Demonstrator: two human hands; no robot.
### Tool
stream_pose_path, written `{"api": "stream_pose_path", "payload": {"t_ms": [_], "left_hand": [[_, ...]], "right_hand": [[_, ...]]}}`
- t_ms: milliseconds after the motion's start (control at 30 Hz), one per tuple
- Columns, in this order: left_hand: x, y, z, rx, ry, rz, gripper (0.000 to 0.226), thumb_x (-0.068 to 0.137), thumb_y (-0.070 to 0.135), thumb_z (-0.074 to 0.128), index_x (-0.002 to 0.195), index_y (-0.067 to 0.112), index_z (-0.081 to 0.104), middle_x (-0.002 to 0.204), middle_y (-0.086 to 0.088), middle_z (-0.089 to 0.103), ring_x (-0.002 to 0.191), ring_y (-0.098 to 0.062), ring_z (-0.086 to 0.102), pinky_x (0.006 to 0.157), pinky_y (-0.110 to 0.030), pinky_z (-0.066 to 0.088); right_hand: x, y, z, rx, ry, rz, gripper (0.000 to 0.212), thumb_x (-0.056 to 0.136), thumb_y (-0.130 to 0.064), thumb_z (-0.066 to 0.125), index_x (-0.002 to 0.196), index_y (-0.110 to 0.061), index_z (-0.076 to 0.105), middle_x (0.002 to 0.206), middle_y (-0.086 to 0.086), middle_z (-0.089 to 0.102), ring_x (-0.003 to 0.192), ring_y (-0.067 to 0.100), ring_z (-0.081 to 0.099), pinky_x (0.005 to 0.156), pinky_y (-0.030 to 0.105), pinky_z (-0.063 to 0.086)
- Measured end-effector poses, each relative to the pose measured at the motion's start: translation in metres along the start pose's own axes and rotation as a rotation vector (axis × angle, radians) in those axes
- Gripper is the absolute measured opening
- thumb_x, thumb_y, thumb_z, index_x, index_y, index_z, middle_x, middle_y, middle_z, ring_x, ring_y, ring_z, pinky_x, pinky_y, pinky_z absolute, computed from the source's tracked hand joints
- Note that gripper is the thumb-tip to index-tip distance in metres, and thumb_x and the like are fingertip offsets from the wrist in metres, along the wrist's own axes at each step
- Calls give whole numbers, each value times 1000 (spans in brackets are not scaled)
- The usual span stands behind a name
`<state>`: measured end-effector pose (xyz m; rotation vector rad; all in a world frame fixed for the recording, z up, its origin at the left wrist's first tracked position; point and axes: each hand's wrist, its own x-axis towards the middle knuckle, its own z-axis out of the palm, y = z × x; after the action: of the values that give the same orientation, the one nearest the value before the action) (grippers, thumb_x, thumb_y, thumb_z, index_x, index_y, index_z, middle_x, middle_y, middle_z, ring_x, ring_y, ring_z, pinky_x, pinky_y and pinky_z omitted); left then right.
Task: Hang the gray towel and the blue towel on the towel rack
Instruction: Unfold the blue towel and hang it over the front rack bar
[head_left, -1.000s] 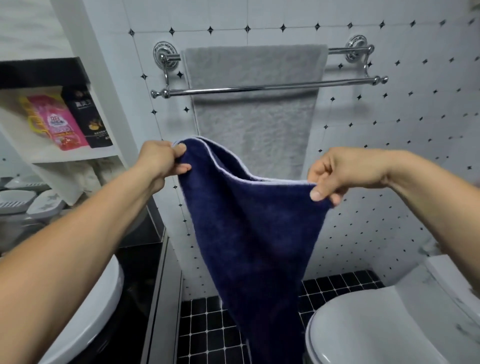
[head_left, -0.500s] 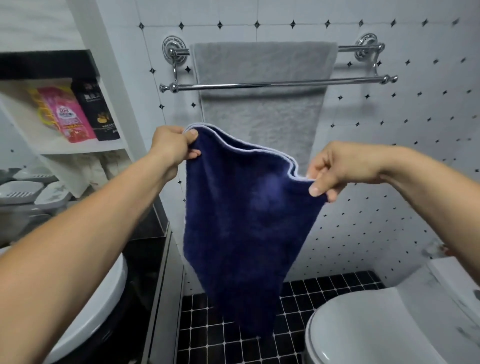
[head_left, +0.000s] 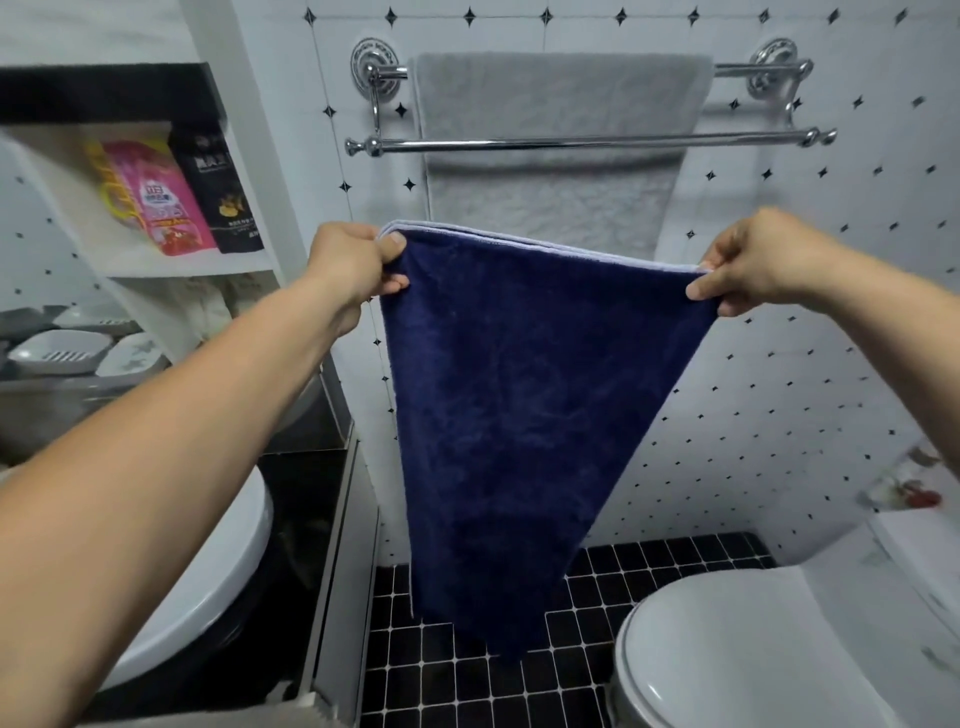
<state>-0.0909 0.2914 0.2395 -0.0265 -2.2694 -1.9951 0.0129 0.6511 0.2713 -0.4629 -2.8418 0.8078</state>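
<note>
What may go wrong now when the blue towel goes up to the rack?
1. The blue towel is held only by corner pinches of the left hand and right hand; one may slip.
2. Draping it over the front bar might drag the gray towel off the rear bar.

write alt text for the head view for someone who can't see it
Left hand and right hand stretch a dark blue terry towel below a chrome double-bar wall rack, where a gray plush towel already hangs on the back bar.
</note>
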Motion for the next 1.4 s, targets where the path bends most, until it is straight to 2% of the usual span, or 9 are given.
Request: {"api": "stream_pose_path", "payload": {"t_ms": [300,433,633,800,1033,1133,1200,1300,1400], "left_hand": [[-3,-2,0,-11,-16,-5,19,92,11,61,74,9,58,69,-6,61,43,-14,57,48,-18,53],[-2,-3,0,-25,-29,-13,20,93,11,59,73,10,60,68,-6,62,45,-13,57,48,-16,53],[0,-6,1,-36,-34,-22,20,94,10,59,74,8,61,69,-8,61,39,-8,57,47,-14,52],[-1,-2,7,-34,-22,-18,19,93,10,60,74,9,63,68,-6,63,45,-13,57,50,-16,54],[3,3,24,-3,-23,9,28,92,12,62,65,11,61,48,8,60,50,-17,55,56,-20,53],[6,7,27,-5,-17,30,25,92,14,63,68,9,62,50,8,61,51,-17,56,66,-28,53],[7,11,30,-10,-15,49,22,91,15,63,70,8,64,57,1,60,50,-17,55,65,-30,52],[9,19,36,35,-1,68,24,92,18,63,69,10,61,56,-1,56,42,-14,52,48,-24,47],[13,27,44,90,22,74,26,93,23,61,69,14,59,49,3,61,38,-16,60,34,-20,38]], "right_hand": [[1,0,0,2,0,-9,19,70,-9,84,76,-7,66,61,15,69,38,13,64,48,23,48],[1,0,0,-13,3,-15,19,69,-9,84,76,-6,67,50,9,68,38,13,64,38,15,44],[3,4,4,-48,22,-57,18,68,-10,84,71,-10,67,65,14,72,58,27,71,67,41,60],[10,11,-1,-251,-4,-109,19,68,-16,82,68,-21,64,71,2,70,71,22,66,70,34,55],[28,26,-2,-411,-14,-44,14,75,-27,73,76,-16,66,77,3,68,77,23,63,68,33,49],[41,43,-5,-122,-30,20,20,78,-29,73,79,-12,62,83,5,70,82,24,63,75,36,49],[45,52,-4,225,-98,75,19,84,-25,68,81,-8,61,80,6,73,79,22,64,67,34,42],[56,65,3,520,-49,107,14,86,-21,67,76,-12,62,59,0,66,58,17,51,52,27,27],[73,68,2,757,14,95,9,88,-16,66,84,-9,65,65,4,60,48,12,38,37,20,21]]}}
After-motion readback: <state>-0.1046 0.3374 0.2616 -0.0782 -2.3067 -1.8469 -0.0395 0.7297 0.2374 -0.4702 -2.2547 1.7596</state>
